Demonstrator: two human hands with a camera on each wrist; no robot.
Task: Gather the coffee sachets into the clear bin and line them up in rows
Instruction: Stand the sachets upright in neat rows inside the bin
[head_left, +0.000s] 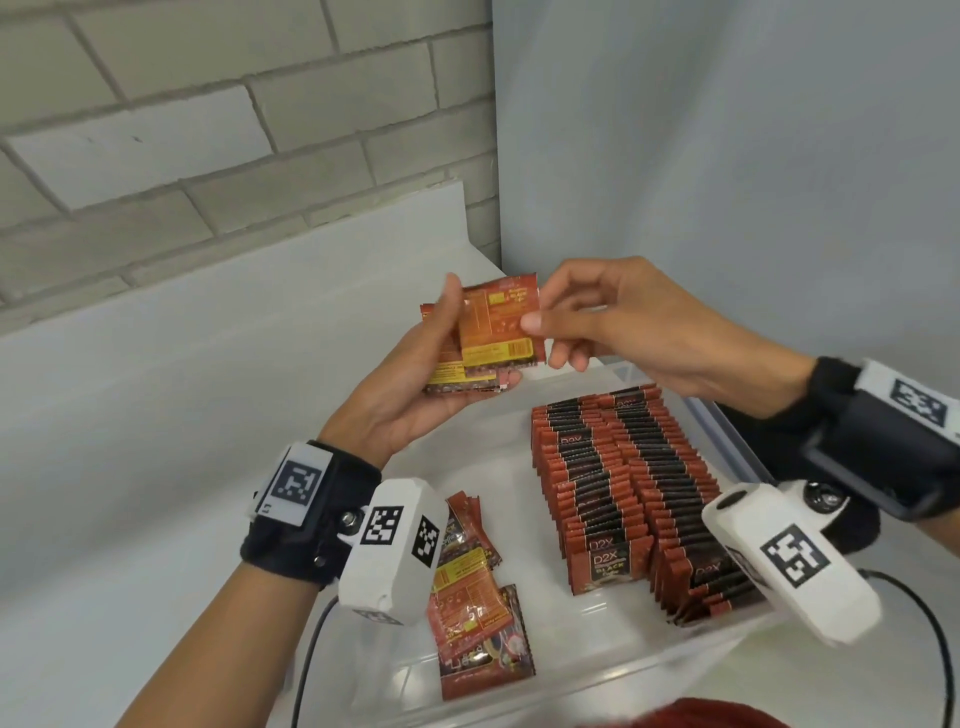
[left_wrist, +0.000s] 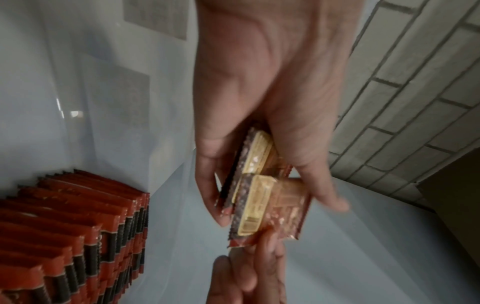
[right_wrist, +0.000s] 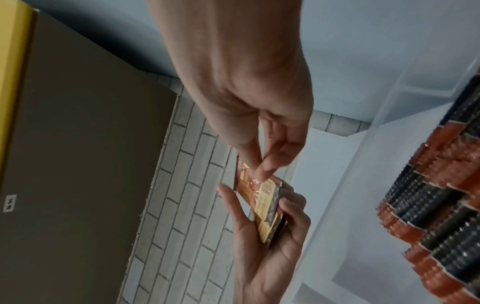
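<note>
Both forearms are bare up to black fabric wrist straps. The left wrist strap (head_left: 306, 525) carries a flat white plate printed with a black square marker, fixed with a visible bolt, and a boxy white camera housing (head_left: 389, 551) bearing more black-and-white markers. The right wrist strap (head_left: 852, 410) holds a black bracket, a marker plate, and a rounded white camera housing (head_left: 789, 561). Thin black cables (head_left: 935, 639) trail from both housings.
</note>
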